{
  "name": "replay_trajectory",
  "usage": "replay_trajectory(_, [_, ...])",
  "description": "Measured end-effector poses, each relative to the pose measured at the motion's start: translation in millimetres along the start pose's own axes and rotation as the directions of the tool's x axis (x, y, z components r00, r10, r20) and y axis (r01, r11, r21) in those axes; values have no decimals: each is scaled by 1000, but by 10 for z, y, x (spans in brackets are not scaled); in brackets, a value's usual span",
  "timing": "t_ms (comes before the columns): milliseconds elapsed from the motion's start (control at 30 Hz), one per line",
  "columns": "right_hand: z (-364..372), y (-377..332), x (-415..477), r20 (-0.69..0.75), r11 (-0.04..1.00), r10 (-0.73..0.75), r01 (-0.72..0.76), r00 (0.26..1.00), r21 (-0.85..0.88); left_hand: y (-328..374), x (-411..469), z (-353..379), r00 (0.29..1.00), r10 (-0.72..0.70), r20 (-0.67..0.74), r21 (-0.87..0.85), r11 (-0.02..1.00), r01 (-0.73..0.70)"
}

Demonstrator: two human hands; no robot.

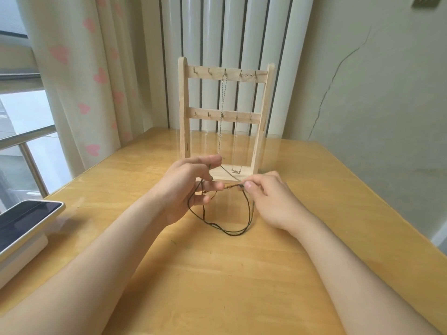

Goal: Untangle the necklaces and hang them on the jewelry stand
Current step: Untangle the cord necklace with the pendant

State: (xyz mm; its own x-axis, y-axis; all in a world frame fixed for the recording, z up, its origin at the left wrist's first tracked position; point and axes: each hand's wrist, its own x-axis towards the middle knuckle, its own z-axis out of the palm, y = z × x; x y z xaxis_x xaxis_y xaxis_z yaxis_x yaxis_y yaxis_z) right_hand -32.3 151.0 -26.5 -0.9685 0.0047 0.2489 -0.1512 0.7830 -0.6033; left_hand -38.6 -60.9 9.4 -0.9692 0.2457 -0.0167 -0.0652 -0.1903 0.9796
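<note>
head view: the left hand [191, 187] is partly curled, and the black cord necklace [232, 232] threads through its fingers [215, 186], one strand running up behind the forefinger. the right hand [268, 197] pinches the other end of the cord between thumb and forefinger, its other fingers folded under. between the two sets of fingertips a short stretch of cord with small gold-coloured fittings is drawn taut. below the fingers the rest of the cord sags in a doubled loop toward the wooden table [217, 274].

just beyond the fingertips stands the wooden jewelry stand [183, 112], upright, with two rails of small hooks. a twisted silver chain [223, 105] hangs from a top hook down to a point close behind the left forefinger. beside it a fine chain carries a nameplate pendant [237, 170] just above the right thumb; its lettering is too small to read.

well left of the left hand lies a dark-screened tablet [26, 221].
</note>
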Motion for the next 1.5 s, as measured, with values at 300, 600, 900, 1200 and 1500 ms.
replay_trajectory(300, [-234,-245,9,-328,442,273,184,905,878,-116,70,-63,966,-99,-237,146,980,136])
replay_trajectory(600, [-313,-107,-9,-327,519,545,-4,772,855,-187,133,-97,952,-33,-305,156,984,84])
replay_trajectory(900, [-223,109,0,-342,823,482,-283,807,493,-213,170,-135,921,185,-344,455,891,-8])
replay_trajectory(1200, [-136,6,-29,-204,894,341,-384,917,-231,-114,111,-58,968,46,-246,222,975,10])
replay_trajectory(1500, [44,-339,-253,213,955,-233,182,949,234,-3,-8,12,1000,-7,7,-150,989,8])
